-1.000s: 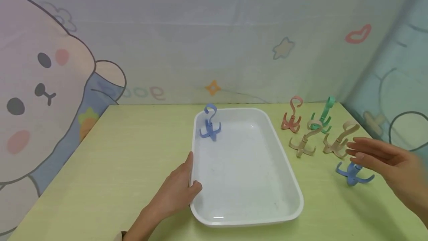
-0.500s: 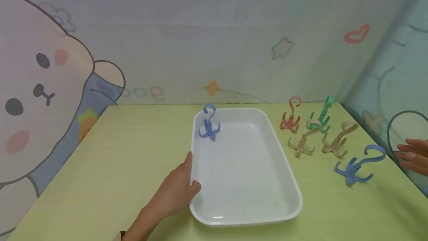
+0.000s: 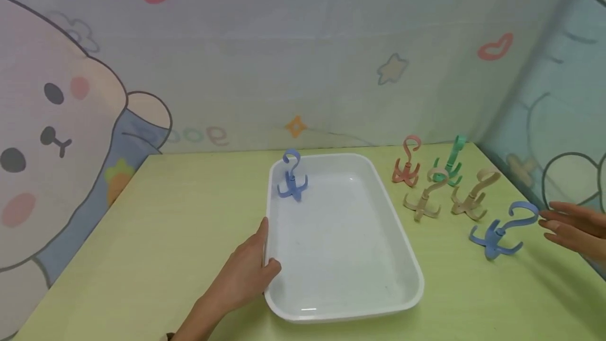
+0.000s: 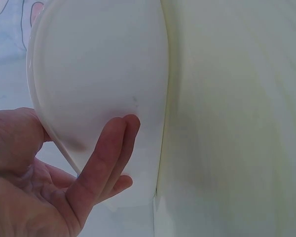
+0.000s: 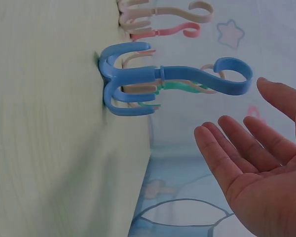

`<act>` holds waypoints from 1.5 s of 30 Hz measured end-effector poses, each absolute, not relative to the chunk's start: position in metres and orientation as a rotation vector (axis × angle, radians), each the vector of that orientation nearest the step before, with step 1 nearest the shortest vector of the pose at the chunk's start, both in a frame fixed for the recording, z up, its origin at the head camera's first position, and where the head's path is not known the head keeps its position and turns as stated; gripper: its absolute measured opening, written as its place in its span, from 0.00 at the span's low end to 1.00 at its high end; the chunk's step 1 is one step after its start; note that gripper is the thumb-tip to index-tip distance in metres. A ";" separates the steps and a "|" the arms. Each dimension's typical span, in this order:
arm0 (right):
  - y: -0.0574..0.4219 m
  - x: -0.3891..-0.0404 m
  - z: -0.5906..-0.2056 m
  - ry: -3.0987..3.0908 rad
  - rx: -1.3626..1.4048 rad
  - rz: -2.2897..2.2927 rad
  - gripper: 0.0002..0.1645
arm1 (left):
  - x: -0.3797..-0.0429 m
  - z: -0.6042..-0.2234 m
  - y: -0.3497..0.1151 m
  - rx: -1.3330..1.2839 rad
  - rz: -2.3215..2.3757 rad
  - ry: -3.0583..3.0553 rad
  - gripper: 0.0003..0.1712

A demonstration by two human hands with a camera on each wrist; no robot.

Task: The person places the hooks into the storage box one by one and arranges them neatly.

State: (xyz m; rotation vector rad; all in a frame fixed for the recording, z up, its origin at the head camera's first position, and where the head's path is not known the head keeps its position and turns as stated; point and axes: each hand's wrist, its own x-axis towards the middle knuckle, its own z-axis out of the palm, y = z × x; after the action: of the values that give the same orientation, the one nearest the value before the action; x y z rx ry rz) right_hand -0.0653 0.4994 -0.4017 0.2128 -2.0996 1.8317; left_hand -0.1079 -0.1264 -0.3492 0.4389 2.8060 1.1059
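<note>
A white rectangular tray (image 3: 345, 246) lies in the middle of the table in the head view. My left hand (image 3: 241, 273) grips its left rim, thumb over the edge; in the left wrist view its fingers (image 4: 102, 155) lie along the outer wall. One blue claw-shaped hanging hook (image 3: 292, 187) stands in the tray's far left corner. Another blue hanging hook (image 3: 493, 239) stands upright on the table to the right. Just beside its curled top is my right hand (image 3: 575, 228), fingers extended and holding nothing. A small gap between them shows in the right wrist view.
Behind that blue hook stand two beige hooks (image 3: 423, 203) (image 3: 468, 203), a red hook (image 3: 405, 172) and a green hook (image 3: 452, 164). A printed cloth (image 3: 265, 67) hangs along the back of the table (image 3: 189, 214), and another along the right side.
My right hand moved away from above the right blue hook to the right, then came back left beside its top. My left hand stays on the tray. The head view has shifted slightly.
</note>
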 end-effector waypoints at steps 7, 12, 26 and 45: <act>0.449 -0.062 -0.379 -2.175 0.107 1.978 0.31 | -0.107 -0.351 -0.128 0.408 1.104 2.803 0.50; 0.441 -0.067 -0.380 -2.457 -0.052 1.784 0.23 | -0.107 -0.352 -0.128 0.413 1.099 2.804 0.50; 0.428 -0.079 -0.380 -2.462 -0.041 1.773 0.22 | -0.108 -0.352 -0.127 0.412 1.100 2.804 0.50; 0.425 -0.086 -0.389 -2.065 0.221 2.170 0.20 | -0.109 -0.352 -0.127 0.443 1.098 2.807 0.51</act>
State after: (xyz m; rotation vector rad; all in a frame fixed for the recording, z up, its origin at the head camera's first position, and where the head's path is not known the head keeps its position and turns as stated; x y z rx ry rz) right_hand -0.0860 0.4249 -0.3891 0.2208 -2.0647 2.1699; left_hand -0.1092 -0.1273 -0.3521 0.4435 2.8075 1.0983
